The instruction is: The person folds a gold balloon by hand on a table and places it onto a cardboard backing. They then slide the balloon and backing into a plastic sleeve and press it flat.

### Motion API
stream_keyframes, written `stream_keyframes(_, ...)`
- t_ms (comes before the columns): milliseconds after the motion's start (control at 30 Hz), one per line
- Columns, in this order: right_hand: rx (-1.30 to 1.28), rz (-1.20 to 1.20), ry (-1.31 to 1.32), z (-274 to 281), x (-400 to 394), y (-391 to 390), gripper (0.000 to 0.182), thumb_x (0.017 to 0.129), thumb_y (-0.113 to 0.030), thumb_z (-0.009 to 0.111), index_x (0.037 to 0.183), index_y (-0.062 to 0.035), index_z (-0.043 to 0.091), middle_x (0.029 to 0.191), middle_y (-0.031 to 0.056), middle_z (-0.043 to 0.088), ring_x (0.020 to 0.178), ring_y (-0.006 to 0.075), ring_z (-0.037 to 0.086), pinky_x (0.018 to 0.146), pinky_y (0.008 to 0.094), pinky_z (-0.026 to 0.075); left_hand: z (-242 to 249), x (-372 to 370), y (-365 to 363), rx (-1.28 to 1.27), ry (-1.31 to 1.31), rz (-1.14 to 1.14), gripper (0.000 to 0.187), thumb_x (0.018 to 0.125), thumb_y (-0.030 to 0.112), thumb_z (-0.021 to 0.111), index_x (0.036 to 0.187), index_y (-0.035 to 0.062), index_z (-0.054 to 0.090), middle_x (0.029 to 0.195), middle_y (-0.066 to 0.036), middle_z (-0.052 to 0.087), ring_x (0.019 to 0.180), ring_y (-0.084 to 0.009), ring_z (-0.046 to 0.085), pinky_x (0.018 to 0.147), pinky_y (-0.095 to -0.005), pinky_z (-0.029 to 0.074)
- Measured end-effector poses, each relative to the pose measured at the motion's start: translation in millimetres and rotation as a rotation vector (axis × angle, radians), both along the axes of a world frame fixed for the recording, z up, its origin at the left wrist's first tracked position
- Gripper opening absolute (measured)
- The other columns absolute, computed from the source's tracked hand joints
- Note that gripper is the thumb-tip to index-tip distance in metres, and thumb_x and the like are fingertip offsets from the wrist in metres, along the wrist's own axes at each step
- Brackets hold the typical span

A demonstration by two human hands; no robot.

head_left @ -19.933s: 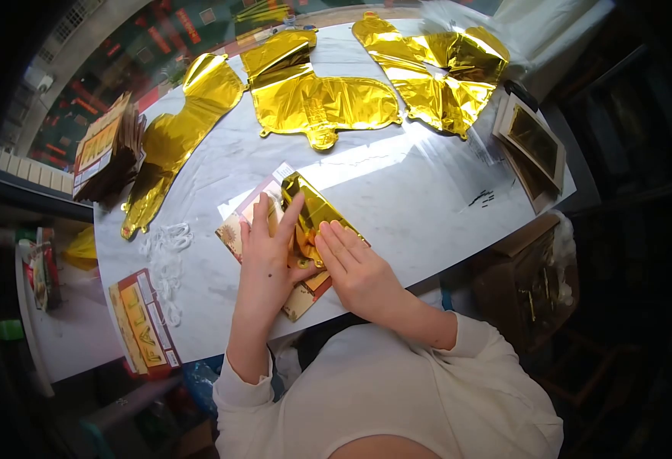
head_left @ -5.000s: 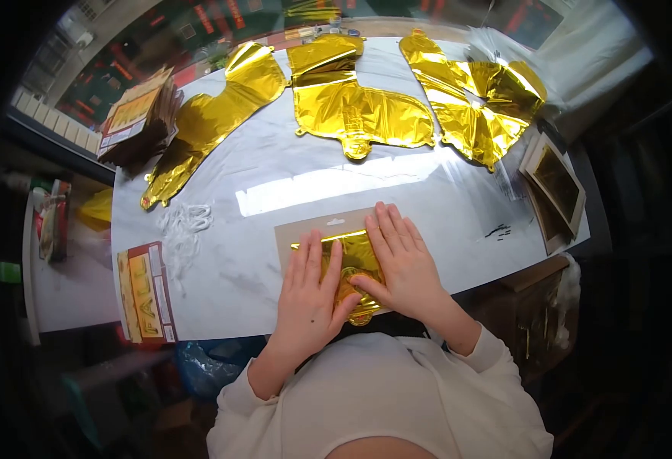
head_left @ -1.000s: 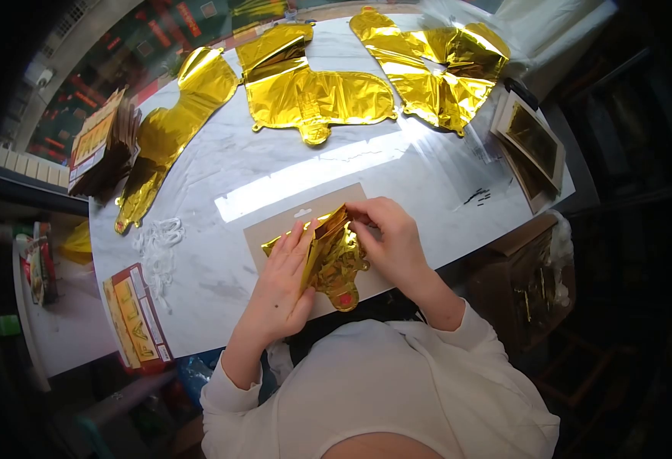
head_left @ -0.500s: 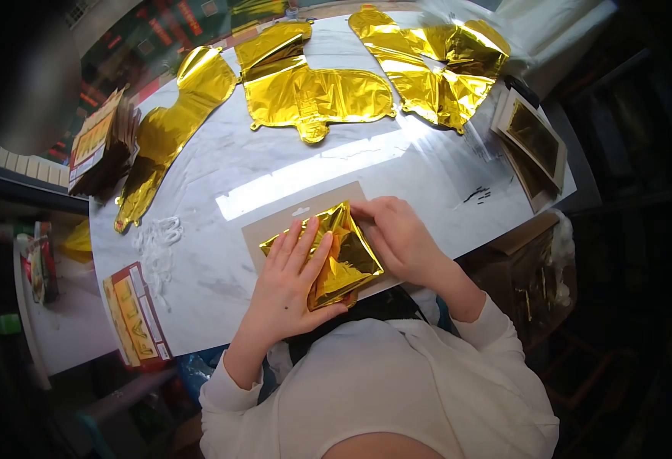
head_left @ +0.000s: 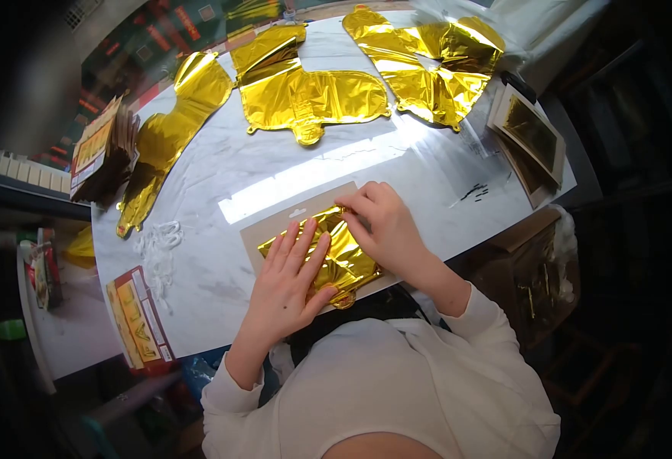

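Note:
A folded gold foil balloon [head_left: 349, 258] lies on a beige cardboard sheet [head_left: 255, 235] with a hanging hole, close to the table's front edge. My left hand [head_left: 284, 277] rests flat across the balloon's left part, fingers stretched and the thumb near its lower edge. At the balloon's upper right edge, my right hand [head_left: 389, 231] pinches the foil between thumb and forefinger, its other fingers curled. Beyond the hands, flat gold foil balloons lie spread out: a long curved one [head_left: 169, 130] at left, a branched one [head_left: 309, 96] in the middle and a looped one [head_left: 431, 65] at right.
Printed cards stand stacked [head_left: 97, 153] at the table's left edge. White string [head_left: 160, 249] lies before them, beside a red-bordered printed package [head_left: 138, 317]. Small black strips [head_left: 473, 193] and framed cardboard packages [head_left: 531, 138] lie at right. An open carton [head_left: 531, 260] stands below the table.
My right hand has moved up and left along the balloon's edge and now pinches its top. The foil's right part lies flatter. My left hand stays in place.

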State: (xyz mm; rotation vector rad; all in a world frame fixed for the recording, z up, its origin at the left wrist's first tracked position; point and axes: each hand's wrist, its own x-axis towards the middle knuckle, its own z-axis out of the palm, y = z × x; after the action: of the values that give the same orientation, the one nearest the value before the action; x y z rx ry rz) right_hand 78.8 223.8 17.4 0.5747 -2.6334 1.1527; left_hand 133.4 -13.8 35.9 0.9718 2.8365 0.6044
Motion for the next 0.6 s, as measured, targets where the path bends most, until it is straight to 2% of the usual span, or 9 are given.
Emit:
stream_keyframes(67, 0.052, -0.014, 0.084, -2.5, 6.2, -2.2, 0.029, 0.09, -0.007, 0.074, 0.118, -0.0032, 0.07, 0.101, 0.0102, 0.067, 0.094, 0.0303, 0.063, 0.084, 0.0404, 0.051, 1.0, 1.2, 1.5, 0.02, -0.006, 0.012, 0.077, 0.099, 0.049, 0.064, 0.162, 0.0111, 0.043, 0.171, -0.019, 0.032, 0.159, -0.0407, 0.026, 0.129, -0.0555, 0.02)
stream_keyframes(133, 0.175, -0.026, 0.161, -4.1, 10.8, -3.3, 0.034, 0.09, -0.006, 0.073, 0.123, -0.0044, 0.07, 0.113, 0.0118, 0.065, 0.1, 0.0316, 0.062, 0.088, 0.0432, 0.049, 2.0, 2.3, 1.8, -0.062, 0.036, 0.017, 0.076, 0.099, 0.049, 0.063, 0.162, 0.0114, 0.043, 0.171, -0.018, 0.032, 0.16, -0.0392, 0.027, 0.128, -0.058, 0.018)
stream_keyframes(167, 0.175, -0.025, 0.16, -4.2, 11.7, -1.2, 0.034, 0.09, -0.006, 0.073, 0.123, -0.0044, 0.07, 0.113, 0.0118, 0.065, 0.1, 0.0316, 0.062, 0.088, 0.0432, 0.049, 1.7, 2.3, 2.0, -0.062, 0.034, 0.017, 0.076, 0.099, 0.049, 0.063, 0.162, 0.0114, 0.043, 0.171, -0.018, 0.032, 0.16, -0.0392, 0.027, 0.128, -0.058, 0.018)
stream_keyframes(233, 0.268, 0.03, 0.164, -3.9, 12.9, 5.1, 0.045, 0.092, -0.013, 0.073, 0.135, -0.0036, 0.065, 0.135, 0.0176, 0.06, 0.121, 0.0369, 0.059, 0.103, 0.0483, 0.046, 1.1, 2.2, 1.8, -0.051, 0.03, 0.02, 0.077, 0.099, 0.05, 0.063, 0.162, 0.0114, 0.043, 0.171, -0.018, 0.032, 0.16, -0.0383, 0.026, 0.128, -0.0607, 0.017)
stream_keyframes(267, 0.268, 0.034, 0.165, 2.7, 14.2, 4.8, 0.045, 0.092, -0.013, 0.073, 0.135, -0.0036, 0.065, 0.135, 0.0176, 0.06, 0.121, 0.0369, 0.059, 0.103, 0.0483, 0.046, 1.0, 1.8, 1.5, -0.05, 0.03, 0.023, 0.077, 0.099, 0.05, 0.063, 0.162, 0.0114, 0.043, 0.171, -0.018, 0.032, 0.16, -0.0383, 0.026, 0.128, -0.0607, 0.017)
stream_keyframes(333, 0.371, 0.092, 0.147, 22.1, 19.0, 3.8, 0.063, 0.097, -0.026, 0.07, 0.151, -0.0008, 0.052, 0.159, 0.0229, 0.045, 0.148, 0.0405, 0.042, 0.12, 0.0516, 0.034, 1.0, 2.0, 1.7, -0.059, 0.036, 0.02, 0.078, 0.099, 0.051, 0.063, 0.163, 0.0117, 0.043, 0.172, -0.017, 0.032, 0.16, -0.0374, 0.026, 0.128, -0.0607, 0.015)
stream_keyframes(367, 0.371, 0.093, 0.145, 23.5, 19.3, 2.3, 0.063, 0.097, -0.026, 0.07, 0.151, -0.0008, 0.052, 0.159, 0.0229, 0.045, 0.148, 0.0405, 0.042, 0.12, 0.0516, 0.034, 0.4, 2.4, 1.9, -0.059, 0.034, 0.021, 0.078, 0.099, 0.051, 0.063, 0.163, 0.0117, 0.043, 0.172, -0.017, 0.032, 0.16, -0.0374, 0.026, 0.128, -0.0607, 0.015)
stream_keyframes(433, 0.406, 0.254, 0.094, 24.4, 19.3, -1.3, 0.077, 0.102, -0.039, 0.063, 0.161, 0.0025, 0.036, 0.17, 0.024, 0.03, 0.159, 0.0411, 0.025, 0.129, 0.0519, 0.022, -0.8, 2.4, 2.7, -0.026, 0.011, 0.03, 0.077, 0.099, 0.052, 0.062, 0.163, 0.012, 0.043, 0.172, -0.016, 0.032, 0.161, -0.0361, 0.026, 0.128, -0.0637, 0.011)
stream_keyframes(600, 0.427, 0.212, 0.027, -3.0, 17.7, 0.9, 0.082, 0.104, -0.046, 0.057, 0.162, 0.0053, 0.031, 0.17, 0.0256, 0.029, 0.16, 0.0409, 0.024, 0.13, 0.05, 0.02, -1.8, 2.1, 1.8, -0.075, 0.041, 0.027, 0.078, 0.099, 0.053, 0.061, 0.163, 0.0123, 0.043, 0.172, -0.015, 0.032, 0.161, -0.035, 0.025, 0.126, -0.0679, 0.006)
